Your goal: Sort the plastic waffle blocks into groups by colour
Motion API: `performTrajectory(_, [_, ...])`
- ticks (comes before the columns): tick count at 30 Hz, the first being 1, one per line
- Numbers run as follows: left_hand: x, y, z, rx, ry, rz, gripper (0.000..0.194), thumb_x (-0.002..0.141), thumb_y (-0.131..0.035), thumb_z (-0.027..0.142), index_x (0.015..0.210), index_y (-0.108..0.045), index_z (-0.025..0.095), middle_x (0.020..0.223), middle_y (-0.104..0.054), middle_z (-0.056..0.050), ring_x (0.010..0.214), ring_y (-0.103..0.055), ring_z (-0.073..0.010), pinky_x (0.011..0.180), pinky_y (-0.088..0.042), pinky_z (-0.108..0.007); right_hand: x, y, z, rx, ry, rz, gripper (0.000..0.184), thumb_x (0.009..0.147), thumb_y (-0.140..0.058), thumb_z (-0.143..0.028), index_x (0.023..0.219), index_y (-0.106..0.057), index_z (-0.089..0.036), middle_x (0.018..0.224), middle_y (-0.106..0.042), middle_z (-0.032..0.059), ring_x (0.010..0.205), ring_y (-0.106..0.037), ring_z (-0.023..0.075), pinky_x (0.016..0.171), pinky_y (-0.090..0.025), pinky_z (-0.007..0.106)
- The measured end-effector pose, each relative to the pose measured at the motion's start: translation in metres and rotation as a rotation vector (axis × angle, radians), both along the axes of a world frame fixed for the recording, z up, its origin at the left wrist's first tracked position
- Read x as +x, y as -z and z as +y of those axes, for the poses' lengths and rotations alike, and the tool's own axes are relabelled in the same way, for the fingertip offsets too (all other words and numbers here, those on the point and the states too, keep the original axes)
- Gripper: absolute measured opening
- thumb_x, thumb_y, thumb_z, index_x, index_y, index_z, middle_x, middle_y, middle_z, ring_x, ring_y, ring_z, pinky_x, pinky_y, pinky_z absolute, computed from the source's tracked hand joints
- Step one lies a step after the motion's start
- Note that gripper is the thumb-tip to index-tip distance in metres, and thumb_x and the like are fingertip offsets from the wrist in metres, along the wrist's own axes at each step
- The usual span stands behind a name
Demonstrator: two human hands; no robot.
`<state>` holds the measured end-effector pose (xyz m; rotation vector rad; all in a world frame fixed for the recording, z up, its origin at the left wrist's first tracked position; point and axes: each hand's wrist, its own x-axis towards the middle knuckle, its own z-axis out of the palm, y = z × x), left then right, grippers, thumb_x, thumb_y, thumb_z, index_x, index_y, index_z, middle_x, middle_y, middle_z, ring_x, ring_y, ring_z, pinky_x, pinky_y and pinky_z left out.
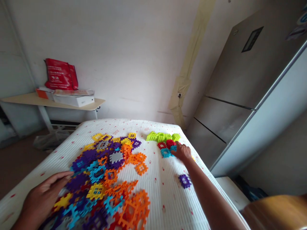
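Observation:
My right hand [182, 151] reaches to the far right of the covered table, its fingers bent down onto a blue interlocking plastic tile [173, 149]. Another blue tile [165, 153] lies just left of it, with red tiles [170, 143] behind and a row of lime-green tiles [160, 137] farther back. At the left edge of a large mixed pile, my left hand [45, 195] has its fingers stretched out, the tips at the purple tiles [76, 182]. Orange tiles [129, 210] and a yellow window tile [96, 191] lie in that pile.
A single purple tile [184, 181] lies beside my right forearm. The white ribbed cover [158, 198] has red specks. Beyond it stand a side desk [28, 98] with a red bag [61, 75] and a white box [76, 99], and a grey fridge [223, 80] at right.

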<state>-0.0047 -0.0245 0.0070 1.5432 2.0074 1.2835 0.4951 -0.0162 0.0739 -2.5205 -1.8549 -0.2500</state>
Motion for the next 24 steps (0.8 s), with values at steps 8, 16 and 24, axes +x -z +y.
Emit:
performTrajectory(8, [0.012, -0.022, -0.009, -0.083, 0.013, -0.205, 0.029, 0.052, -0.063, 0.045, 0.069, -0.072, 0.023, 0.071, -0.076, 0.000, 0.076, -0.069, -0.0280, 0.065, -0.052, -0.030, -0.003, -0.009, -0.001, 0.080, 0.037, 0.005, 0.066, 0.080, -0.052, -0.059, 0.127, -0.049, -0.012, 0.096, -0.067, 0.0182, 0.095, -0.062, 0.0305, 0.075, -0.044, 0.036])
performTrajectory(16, [0.018, -0.030, -0.014, -0.075, 0.025, -0.254, 0.030, 0.054, -0.063, 0.042, 0.072, -0.072, 0.020, 0.074, -0.076, -0.003, 0.080, -0.069, -0.0278, 0.074, -0.053, -0.032, -0.072, -0.019, -0.001, 0.131, -0.266, 0.117, 0.030, 0.088, -0.051, -0.032, 0.113, -0.060, -0.020, 0.108, -0.066, 0.0100, 0.098, -0.060, 0.0210, 0.082, -0.043, 0.028])
performTrajectory(24, [0.020, -0.031, -0.015, -0.036, 0.047, -0.279, 0.027, 0.055, -0.063, 0.043, 0.069, -0.071, 0.021, 0.073, -0.076, -0.003, 0.078, -0.069, -0.0276, 0.072, -0.053, -0.032, -0.179, -0.011, 0.023, 0.080, -0.752, 0.264, 0.041, 0.084, -0.041, -0.008, 0.113, -0.065, -0.023, 0.108, -0.068, 0.0050, 0.103, -0.058, 0.0180, 0.091, -0.042, 0.028])
